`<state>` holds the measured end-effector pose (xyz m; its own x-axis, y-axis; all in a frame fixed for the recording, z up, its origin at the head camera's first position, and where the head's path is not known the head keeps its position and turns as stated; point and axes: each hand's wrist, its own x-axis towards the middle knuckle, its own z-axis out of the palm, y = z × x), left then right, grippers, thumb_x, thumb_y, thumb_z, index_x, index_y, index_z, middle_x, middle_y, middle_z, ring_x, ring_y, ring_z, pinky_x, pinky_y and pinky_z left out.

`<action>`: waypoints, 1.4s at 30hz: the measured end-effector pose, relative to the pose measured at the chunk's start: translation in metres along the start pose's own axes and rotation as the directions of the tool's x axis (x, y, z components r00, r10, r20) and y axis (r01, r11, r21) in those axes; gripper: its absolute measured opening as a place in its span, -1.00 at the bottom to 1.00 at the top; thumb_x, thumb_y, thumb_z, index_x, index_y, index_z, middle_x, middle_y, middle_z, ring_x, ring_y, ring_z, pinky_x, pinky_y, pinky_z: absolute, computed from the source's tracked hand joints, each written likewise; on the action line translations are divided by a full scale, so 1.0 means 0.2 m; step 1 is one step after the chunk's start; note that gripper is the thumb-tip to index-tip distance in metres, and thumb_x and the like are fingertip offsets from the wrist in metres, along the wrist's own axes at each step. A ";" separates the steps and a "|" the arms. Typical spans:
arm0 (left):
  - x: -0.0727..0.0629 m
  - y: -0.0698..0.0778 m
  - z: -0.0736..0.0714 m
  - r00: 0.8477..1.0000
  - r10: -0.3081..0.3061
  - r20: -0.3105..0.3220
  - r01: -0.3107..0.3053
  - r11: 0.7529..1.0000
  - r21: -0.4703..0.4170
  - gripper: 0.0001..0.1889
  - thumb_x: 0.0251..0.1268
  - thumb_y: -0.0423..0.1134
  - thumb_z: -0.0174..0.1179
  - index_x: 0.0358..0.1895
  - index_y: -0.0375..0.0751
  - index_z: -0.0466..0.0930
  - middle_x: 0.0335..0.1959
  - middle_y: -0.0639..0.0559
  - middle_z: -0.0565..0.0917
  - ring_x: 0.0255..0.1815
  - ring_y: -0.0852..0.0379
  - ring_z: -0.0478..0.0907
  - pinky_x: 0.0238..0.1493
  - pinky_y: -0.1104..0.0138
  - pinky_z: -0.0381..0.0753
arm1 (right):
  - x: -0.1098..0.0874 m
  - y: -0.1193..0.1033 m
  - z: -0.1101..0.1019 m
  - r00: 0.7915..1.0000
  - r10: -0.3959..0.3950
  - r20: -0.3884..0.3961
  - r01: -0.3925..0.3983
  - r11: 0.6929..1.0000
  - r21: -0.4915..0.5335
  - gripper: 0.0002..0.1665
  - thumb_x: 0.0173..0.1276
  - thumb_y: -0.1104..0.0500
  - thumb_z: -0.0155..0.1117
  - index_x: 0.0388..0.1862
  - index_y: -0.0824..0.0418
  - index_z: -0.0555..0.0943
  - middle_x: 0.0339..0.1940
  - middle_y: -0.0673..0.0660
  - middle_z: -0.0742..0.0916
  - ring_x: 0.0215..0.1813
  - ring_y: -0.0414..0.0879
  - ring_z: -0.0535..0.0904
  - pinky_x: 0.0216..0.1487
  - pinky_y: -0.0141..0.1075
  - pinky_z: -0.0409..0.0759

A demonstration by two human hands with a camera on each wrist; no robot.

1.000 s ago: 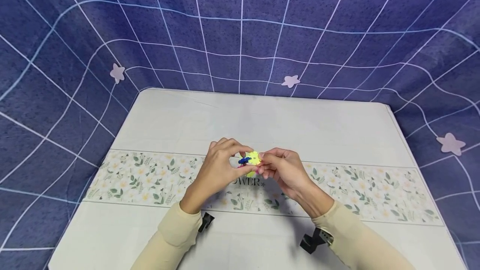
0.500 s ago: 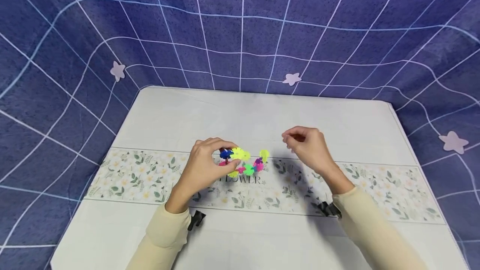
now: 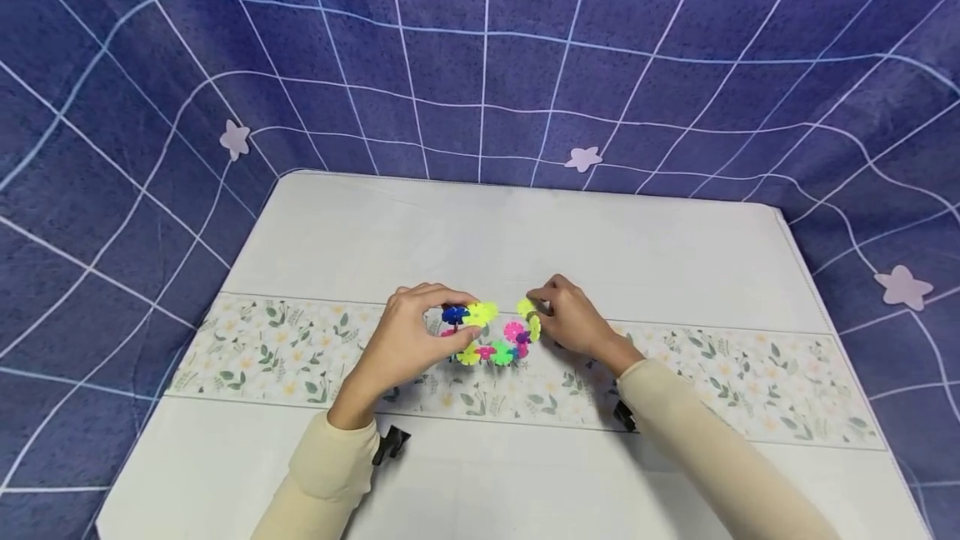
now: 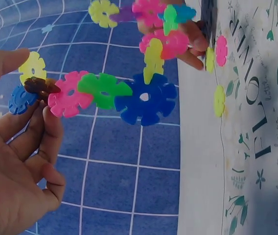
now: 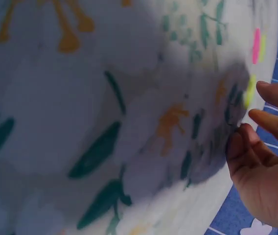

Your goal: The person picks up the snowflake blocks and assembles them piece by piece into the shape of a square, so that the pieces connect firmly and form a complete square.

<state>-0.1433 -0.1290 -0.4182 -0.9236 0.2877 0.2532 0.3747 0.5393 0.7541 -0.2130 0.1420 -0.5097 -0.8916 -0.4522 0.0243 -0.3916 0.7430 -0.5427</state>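
Note:
My left hand pinches one end of a chain of interlocking flower-shaped plastic discs between thumb and fingers, above the table. Close to the thumb are a yellow disc, a brown one and a blue one; pink, green and dark blue discs follow. A yellow disc ends the chain's far side. My right hand is low over the table, thumb and fingers apart, fingertips right at a loose yellow disc. Beside it lies a loose pink disc. Another loose yellow disc shows in the left wrist view.
Under the hands, a white table cover carries a floral band with printed lettering. A blue curtain with a white grid and stars surrounds the table's back and sides.
The hands have parted, the left drawing leftward with the chain. My right hand swung out to the right, then came back down to the loose discs. The chain now hangs in a wider curve.

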 end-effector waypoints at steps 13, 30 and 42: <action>0.00 0.02 0.01 0.999 -0.034 0.033 0.034 0.999 -0.023 -0.68 0.15 -0.09 0.53 0.00 0.09 0.80 -0.01 0.18 0.81 0.17 0.05 0.67 0.48 -0.42 0.05 | 0.00 -0.02 0.01 0.994 0.035 -0.103 -0.026 0.995 0.092 -0.84 0.41 0.27 0.41 -0.07 0.26 0.73 -0.22 0.12 0.78 -0.23 -0.11 0.71 -0.19 -0.24 0.70; 0.01 0.06 -0.01 0.997 -0.003 0.073 0.002 1.000 0.011 -0.64 0.25 -0.12 0.49 0.11 0.03 0.77 0.04 0.13 0.80 0.16 0.09 0.68 0.30 -0.15 0.35 | -0.21 -0.39 -0.37 0.963 -0.034 -0.266 0.151 0.889 0.432 -0.91 0.34 0.22 0.50 -0.26 0.02 0.83 -0.34 -0.03 0.85 -0.33 -0.18 0.59 -0.19 -0.37 0.52; 0.02 0.06 0.01 0.996 0.037 0.079 -0.039 0.999 0.020 -0.64 0.24 -0.13 0.49 0.11 0.02 0.77 0.04 0.12 0.80 0.18 0.08 0.69 0.28 -0.09 0.46 | -0.25 -0.44 -0.34 0.942 -0.140 -0.305 0.244 0.910 0.334 -0.88 0.32 0.27 0.50 -0.28 0.02 0.82 -0.35 -0.10 0.83 -0.32 -0.26 0.65 -0.22 -0.29 0.61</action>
<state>-0.1412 -0.1197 -0.4092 -0.8998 0.3694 0.2323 0.4120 0.5438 0.7311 -0.1504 0.1330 -0.4053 -0.8544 -0.3795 0.3550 -0.4977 0.4013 -0.7689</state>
